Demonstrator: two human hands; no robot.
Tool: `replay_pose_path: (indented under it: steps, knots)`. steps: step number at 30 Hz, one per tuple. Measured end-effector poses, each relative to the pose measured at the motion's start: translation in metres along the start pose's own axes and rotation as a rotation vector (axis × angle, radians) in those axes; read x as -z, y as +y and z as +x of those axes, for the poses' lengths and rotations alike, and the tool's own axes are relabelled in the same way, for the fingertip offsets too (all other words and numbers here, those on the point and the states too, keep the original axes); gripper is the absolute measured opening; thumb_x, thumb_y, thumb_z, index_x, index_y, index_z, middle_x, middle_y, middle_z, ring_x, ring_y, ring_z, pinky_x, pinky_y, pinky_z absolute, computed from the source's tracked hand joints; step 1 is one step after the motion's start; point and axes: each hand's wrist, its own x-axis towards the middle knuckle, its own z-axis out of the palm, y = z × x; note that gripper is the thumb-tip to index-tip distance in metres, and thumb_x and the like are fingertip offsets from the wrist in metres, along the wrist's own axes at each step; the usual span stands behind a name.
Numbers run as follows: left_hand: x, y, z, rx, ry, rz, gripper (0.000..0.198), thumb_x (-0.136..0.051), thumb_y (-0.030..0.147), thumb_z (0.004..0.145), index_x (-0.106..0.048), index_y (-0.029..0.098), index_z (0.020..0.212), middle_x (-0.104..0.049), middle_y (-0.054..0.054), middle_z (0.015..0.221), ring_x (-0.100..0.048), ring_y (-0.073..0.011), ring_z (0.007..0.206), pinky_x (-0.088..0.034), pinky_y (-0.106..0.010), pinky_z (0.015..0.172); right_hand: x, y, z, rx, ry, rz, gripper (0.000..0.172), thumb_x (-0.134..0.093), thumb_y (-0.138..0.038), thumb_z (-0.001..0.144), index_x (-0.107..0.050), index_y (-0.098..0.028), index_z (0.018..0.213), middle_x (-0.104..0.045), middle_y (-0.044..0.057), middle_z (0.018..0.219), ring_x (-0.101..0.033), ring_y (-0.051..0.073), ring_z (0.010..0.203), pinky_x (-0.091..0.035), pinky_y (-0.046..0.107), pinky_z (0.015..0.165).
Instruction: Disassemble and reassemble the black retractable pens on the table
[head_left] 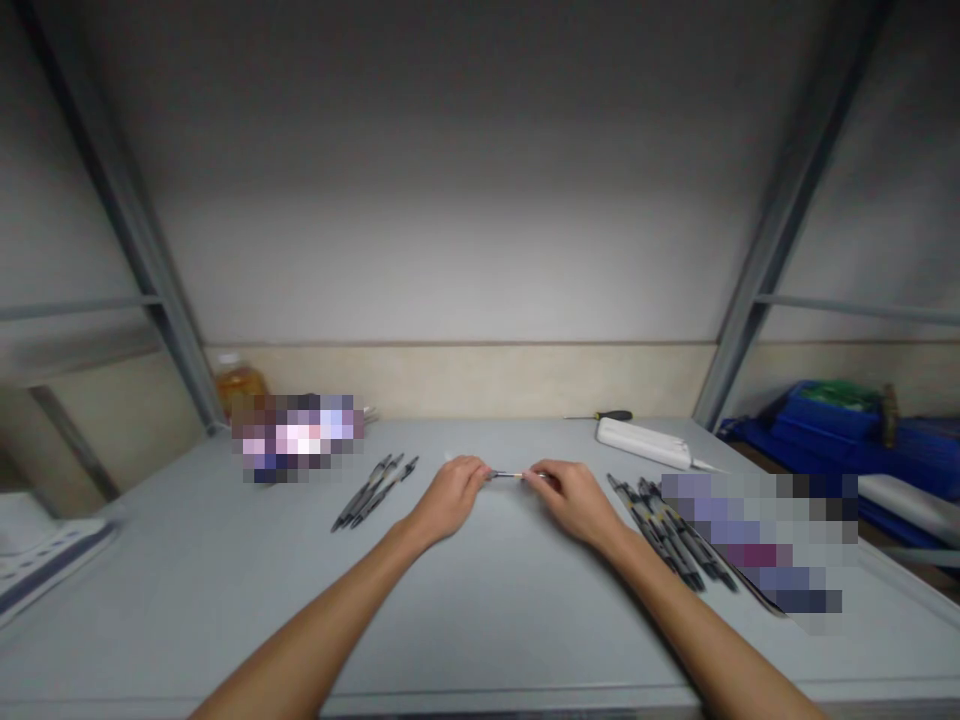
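Backs onto a broad grey-white wall (480,250), brightest across the middle and dim toward the top, with a cream band (480,375) along its foot. Before it, a smooth grey tabletop (480,620), flat and hard by the look of it, likely to let round things roll. At either side, slanting grey metal posts (120,180); beyond the right one, blue bins (825,425). Over the tabletop, near the middle, left hand (454,490) and right hand (574,490), facing each other, fingers curled in, both pinching the same slender pen piece (508,475). At the back, toward the right, a white power strip (645,443); in the far left corner, a capped bottle (238,382) of amber liquid. Left of the left hand, a few grey-and-black clip pens (369,490), slantwise; right of the right hand, a larger cluster of similar pens (671,535). Behind the power strip, a black-and-yellow screwdriver (615,415). Thinnest of all, the pen piece, roughly level between the hands, ends covered by fingers; cannot tell whether one part or two. Looks light, stiff and smooth, apt to slip, perhaps fragile if forced sideways. Best gripped near each end between thumb and forefinger, kept in line, never levered.
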Motion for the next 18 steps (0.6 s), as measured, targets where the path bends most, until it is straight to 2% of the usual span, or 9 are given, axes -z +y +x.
replay_pose_path:
  steps: [3,7,10,13,16,18]
  knots:
    - [0.004,0.003,-0.002,0.043,0.012,-0.093,0.029,-0.029,0.034,0.089,-0.052,0.017,0.086,-0.055,-0.001,0.072,-0.050,-0.0142,0.069,-0.036,-0.025,0.066,0.004,0.002,0.002,-0.069,0.001,0.152,0.034,-0.042,-0.039,0.083,-0.065,-0.015,0.074,-0.061,0.003,0.061,-0.050,0.014,0.055,-0.034,0.024,0.053]
    - [0.007,0.003,-0.003,0.066,0.015,-0.154,0.021,-0.038,0.030,0.085,-0.050,0.018,0.096,-0.054,0.001,0.072,-0.048,-0.0131,0.065,-0.035,-0.024,0.062,0.007,0.007,0.006,-0.184,0.054,0.336,0.031,-0.050,-0.040,0.077,-0.065,-0.014,0.075,-0.056,0.001,0.053,-0.045,0.012,0.049,-0.031,0.023,0.048]
    - [0.007,-0.001,-0.002,0.063,0.066,-0.180,0.020,-0.040,0.029,0.083,-0.052,0.016,0.093,-0.055,0.000,0.073,-0.048,-0.0132,0.065,-0.034,-0.024,0.063,0.007,0.014,0.008,-0.233,0.082,0.470,0.030,-0.055,-0.042,0.073,-0.065,-0.013,0.077,-0.053,0.000,0.052,-0.044,0.011,0.048,-0.033,0.023,0.048]
    - [0.006,-0.005,0.000,0.097,0.095,-0.235,0.024,-0.038,0.032,0.085,-0.054,0.015,0.084,-0.052,0.001,0.065,-0.046,-0.0122,0.061,-0.033,-0.023,0.059,0.007,0.017,0.009,-0.257,0.079,0.594,0.028,-0.063,-0.039,0.066,-0.064,-0.014,0.080,-0.056,0.001,0.060,-0.047,0.011,0.052,-0.036,0.023,0.049]
    - [0.005,-0.008,0.001,0.140,0.102,-0.257,0.032,-0.035,0.037,0.085,-0.052,0.016,0.067,-0.046,0.003,0.056,-0.042,-0.0105,0.053,-0.029,-0.022,0.053,0.007,0.014,0.008,-0.274,0.097,0.737,0.036,-0.069,-0.037,0.059,-0.061,-0.016,0.088,-0.059,0.002,0.075,-0.053,0.012,0.060,-0.040,0.023,0.051]
    - [0.005,-0.008,0.002,0.166,0.121,-0.260,0.036,-0.035,0.040,0.085,-0.049,0.016,0.062,-0.044,0.004,0.053,-0.039,-0.0100,0.051,-0.026,-0.022,0.051,0.008,0.010,0.007,-0.310,0.091,0.775,0.040,-0.068,-0.041,0.060,-0.061,-0.017,0.091,-0.060,0.002,0.075,-0.054,0.013,0.059,-0.040,0.023,0.049]
